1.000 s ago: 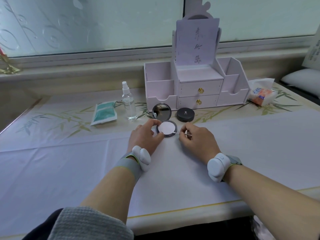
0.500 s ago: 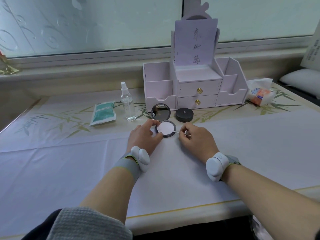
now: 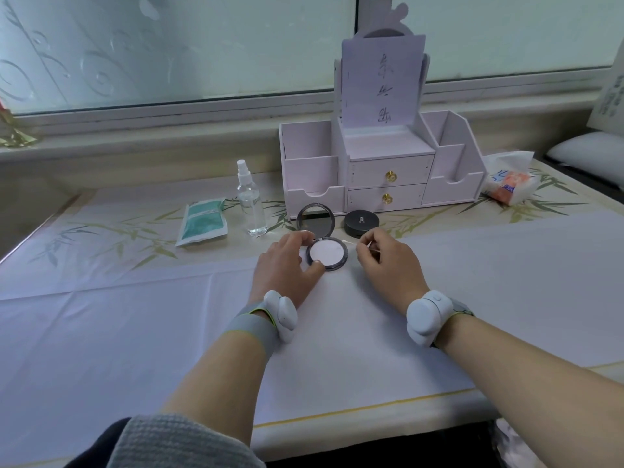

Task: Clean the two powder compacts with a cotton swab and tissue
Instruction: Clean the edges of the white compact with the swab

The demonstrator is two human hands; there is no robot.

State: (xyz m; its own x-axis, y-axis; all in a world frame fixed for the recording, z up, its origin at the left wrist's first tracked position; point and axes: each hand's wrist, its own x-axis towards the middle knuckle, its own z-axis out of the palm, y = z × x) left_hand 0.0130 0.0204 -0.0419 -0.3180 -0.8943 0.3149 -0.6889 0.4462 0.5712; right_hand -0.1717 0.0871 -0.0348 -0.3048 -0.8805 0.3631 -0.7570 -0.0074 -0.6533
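Closest in, the left hand (image 3: 287,261) curls its thumb and forefinger round the rim of the open compact (image 3: 327,254), holding its base flat on the white cloth (image 3: 135,332). The compact's mirrored lid stands up at the far side. To the compact's right, the right hand (image 3: 388,265) pinches a cotton swab (image 3: 351,243) between curled fingers (image 3: 366,246), with the swab's tip at the compact's right rim. Both wrists wear white bands.

Just behind the open compact and to its right lies the closed compact (image 3: 360,221), black and round. Farther behind stands a pale drawer organizer (image 3: 378,170). A clear spray bottle (image 3: 251,204) and a green packet (image 3: 202,224) sit to the compact's left, and a tissue pack (image 3: 510,184) lies well to its right. The table (image 3: 101,231) wears a bamboo-print cover under the cloth, and beyond it runs a sill below a frosted window (image 3: 169,45).
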